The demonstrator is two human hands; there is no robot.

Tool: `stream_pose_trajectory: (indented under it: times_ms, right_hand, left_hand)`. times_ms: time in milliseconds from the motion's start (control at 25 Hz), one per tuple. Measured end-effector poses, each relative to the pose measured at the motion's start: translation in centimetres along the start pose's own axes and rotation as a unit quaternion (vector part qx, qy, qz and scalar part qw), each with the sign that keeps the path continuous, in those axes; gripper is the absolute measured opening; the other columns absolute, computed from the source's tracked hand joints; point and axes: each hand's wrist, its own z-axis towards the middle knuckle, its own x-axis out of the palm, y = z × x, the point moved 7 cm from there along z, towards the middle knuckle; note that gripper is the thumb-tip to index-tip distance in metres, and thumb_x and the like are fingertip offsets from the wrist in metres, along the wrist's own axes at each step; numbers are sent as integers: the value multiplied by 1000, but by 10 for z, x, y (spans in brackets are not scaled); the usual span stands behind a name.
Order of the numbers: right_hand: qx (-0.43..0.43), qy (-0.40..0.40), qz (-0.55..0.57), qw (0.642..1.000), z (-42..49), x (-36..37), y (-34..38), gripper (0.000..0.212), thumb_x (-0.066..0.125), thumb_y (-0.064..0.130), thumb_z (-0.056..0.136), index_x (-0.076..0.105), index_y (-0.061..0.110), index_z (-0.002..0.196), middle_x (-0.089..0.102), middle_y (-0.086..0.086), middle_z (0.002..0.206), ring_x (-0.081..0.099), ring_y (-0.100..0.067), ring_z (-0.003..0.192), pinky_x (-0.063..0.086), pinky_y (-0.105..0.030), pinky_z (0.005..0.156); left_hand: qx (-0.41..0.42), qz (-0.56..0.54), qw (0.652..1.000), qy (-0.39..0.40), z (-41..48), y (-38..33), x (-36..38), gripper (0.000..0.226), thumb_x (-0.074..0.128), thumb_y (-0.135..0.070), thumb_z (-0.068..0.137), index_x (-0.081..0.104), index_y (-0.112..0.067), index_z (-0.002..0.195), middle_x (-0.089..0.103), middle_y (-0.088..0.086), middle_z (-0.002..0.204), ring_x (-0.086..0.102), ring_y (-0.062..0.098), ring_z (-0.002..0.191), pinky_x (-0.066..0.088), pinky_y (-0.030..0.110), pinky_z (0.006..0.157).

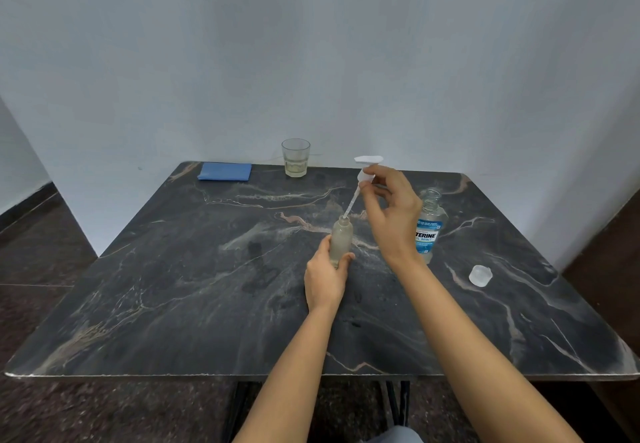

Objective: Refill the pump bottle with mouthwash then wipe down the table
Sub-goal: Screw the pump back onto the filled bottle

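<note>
A: Head view: left hand (323,279) wraps the small frosted plastic pump bottle (341,240), upright on the dark marble counter (173,286).

B: Right hand (391,207) pinches the white pump head (367,168), tube tip at the neck. It looks light and tippy; grip low.

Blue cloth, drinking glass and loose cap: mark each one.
Blue cloth (225,172): head view, middle of the folded cloth.
Drinking glass (295,162): head view, lower wall.
Loose cap (480,275): head view, its side.
</note>
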Motion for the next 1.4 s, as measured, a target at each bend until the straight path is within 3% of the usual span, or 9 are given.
stream_pose_trajectory:
  times_ms: [520, 680, 800, 1040, 1280, 1400]
  right_hand:
    - [108, 165, -17, 980, -37, 33, -48, 14, 59, 8, 91, 65, 15, 101, 68, 4, 97, 64, -6, 91, 52, -18, 82]
    - [143, 170, 6, 975, -39, 33, -51, 18, 62, 9, 89, 52, 16, 102, 65, 4, 101, 62, -3, 94, 49, -10, 82]
    - [181, 172, 9, 968, -40, 33, -57, 31, 68, 16, 86, 45, 19, 107, 64, 6, 101, 62, -5, 95, 50, -15, 83]
    - [227, 212, 29, 950, -43, 36, -65, 37, 60, 14, 90, 52, 19, 126, 61, 7, 118, 57, -6, 110, 48, -24, 96]
    - [244, 211, 17, 946, -43, 36, -71, 33, 68, 19, 85, 56, 18, 115, 62, 8, 107, 58, -6, 101, 49, -22, 89]
    - [279, 230, 62, 930, -47, 40, -75, 34, 61, 14, 90, 51, 18, 122, 61, 6, 120, 55, -8, 115, 46, -24, 97]
  left_hand:
    - [1, -8, 1000, 7, 0, -2, 0, 39, 66, -32, 87, 53, -28, 124, 68, -7, 103, 64, 12, 93, 54, 34, 84]
    - [1, -8, 1000, 3, 0, -4, -1, 40, 67, -30, 87, 54, -26, 125, 68, -6, 107, 64, 13, 96, 53, 33, 86]
    - [-1, -9, 1000, 5, 0, -2, 0, 42, 67, -30, 87, 53, -26, 126, 69, -5, 108, 64, 14, 98, 53, 35, 88]
    - [-5, -1, 1000, 5, 0, 0, 1, 43, 66, -32, 86, 52, -28, 127, 69, -6, 104, 65, 14, 95, 53, 37, 86]
    - [-5, 9, 1000, 5, 1, 0, 0, 47, 66, -33, 87, 50, -26, 131, 68, -4, 110, 64, 15, 99, 52, 34, 88]
    - [-7, 12, 1000, 8, 1, 0, 1, 47, 65, -35, 88, 50, -27, 131, 69, -5, 108, 64, 14, 98, 52, 34, 87]
